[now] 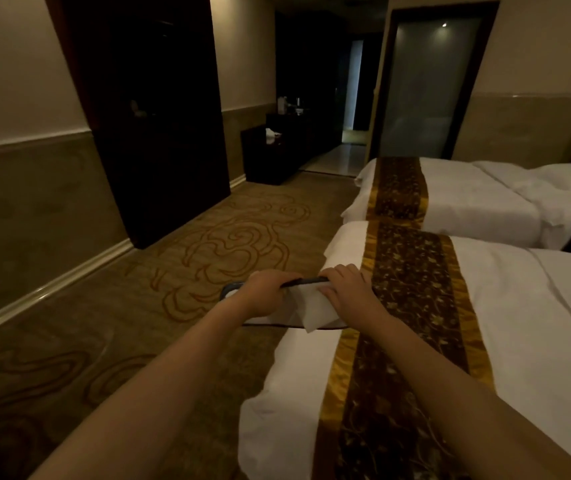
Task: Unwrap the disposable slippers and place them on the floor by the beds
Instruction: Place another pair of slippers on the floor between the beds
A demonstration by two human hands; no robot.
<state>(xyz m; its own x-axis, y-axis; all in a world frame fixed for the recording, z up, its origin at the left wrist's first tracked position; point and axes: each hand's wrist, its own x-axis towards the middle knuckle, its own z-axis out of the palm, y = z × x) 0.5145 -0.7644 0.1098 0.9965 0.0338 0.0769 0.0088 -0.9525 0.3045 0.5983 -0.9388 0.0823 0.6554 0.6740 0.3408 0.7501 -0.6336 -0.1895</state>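
I hold a flat pair of white disposable slippers (315, 308) with dark-edged soles, out over the foot corner of the near bed (519, 341). My left hand (265, 292) grips the left end of them from above. My right hand (349, 289) holds the right end, fingers curled over the dark upper edge. A white flap, wrapper or slipper upper, hangs down between my hands. I cannot tell whether any wrapping is on them. The patterned carpet (207, 258) lies below and to the left.
A second bed (467, 202) stands beyond the near one, both with brown-and-gold runners. A narrow gap separates them. A tall dark wardrobe (159, 133) stands against the left wall, a low dark cabinet (270, 157) further back. A glass door (426, 88) is at the far right.
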